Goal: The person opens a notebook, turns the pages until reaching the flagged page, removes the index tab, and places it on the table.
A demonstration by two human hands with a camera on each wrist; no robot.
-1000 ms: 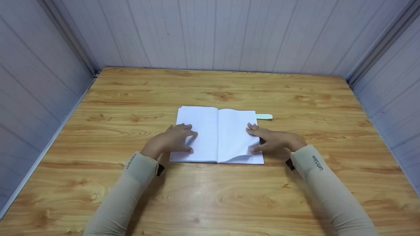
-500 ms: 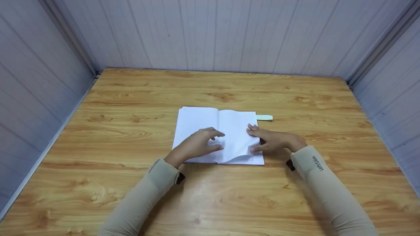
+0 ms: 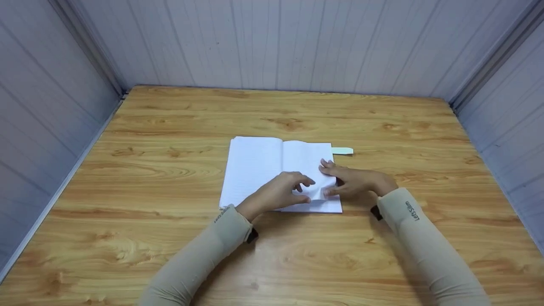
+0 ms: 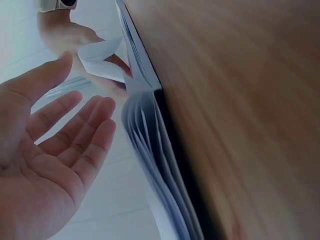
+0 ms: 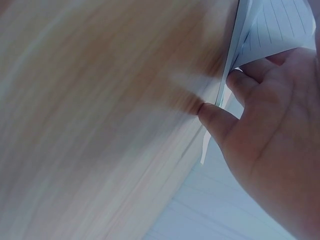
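An open notebook (image 3: 255,170) with white lined pages lies flat on the table. My left hand (image 3: 287,189) hovers over the lower part of the right-hand side, its fingers loosely bent and apart from the thumb. In the left wrist view nothing lies between the fingers of that hand (image 4: 60,145). At the notebook's right edge, my right hand (image 3: 355,180) holds a page (image 3: 304,161) whose lower corner is bent up off the sheets below. In the right wrist view the lifted page (image 5: 277,30) curls over the hand (image 5: 270,115) and partly hides the thumb side.
A pale green strip (image 3: 342,151) sticks out of the notebook's upper right edge. The wooden table (image 3: 170,127) is bounded by a panelled wall (image 3: 255,46) at the back and by walls on both sides.
My left hand has moved rightward from the left page, across the notebook's middle, to the right-hand side. The right hand and the bent page keep their place.
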